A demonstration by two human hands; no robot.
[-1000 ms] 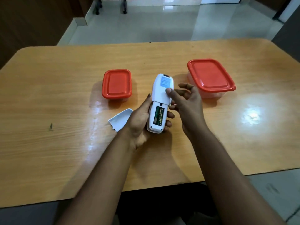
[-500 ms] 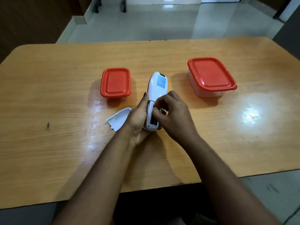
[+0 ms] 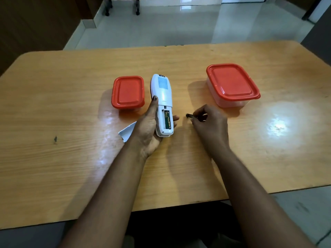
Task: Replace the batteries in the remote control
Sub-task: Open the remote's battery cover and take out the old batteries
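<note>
A white remote control (image 3: 162, 93) lies face down in my left hand (image 3: 148, 127), just above the wooden table (image 3: 71, 158). Its battery bay is uncovered, and one green battery (image 3: 167, 120) sits in the right slot. The left slot looks bare. My right hand (image 3: 209, 126) hovers to the right of the remote, apart from it. Its fingertips pinch a small dark battery (image 3: 190, 115) that points left. The white battery cover (image 3: 126, 133) lies on the table, partly hidden behind my left wrist.
A small box with a red lid (image 3: 128, 92) stands just left of the remote. A larger clear box with a red lid (image 3: 232, 83) stands at the back right. Tiled floor lies beyond the table's far edge.
My right hand has come off the battery bay and moved right, holding a battery it pulled out. The left hand still holds the remote, turned slightly.
</note>
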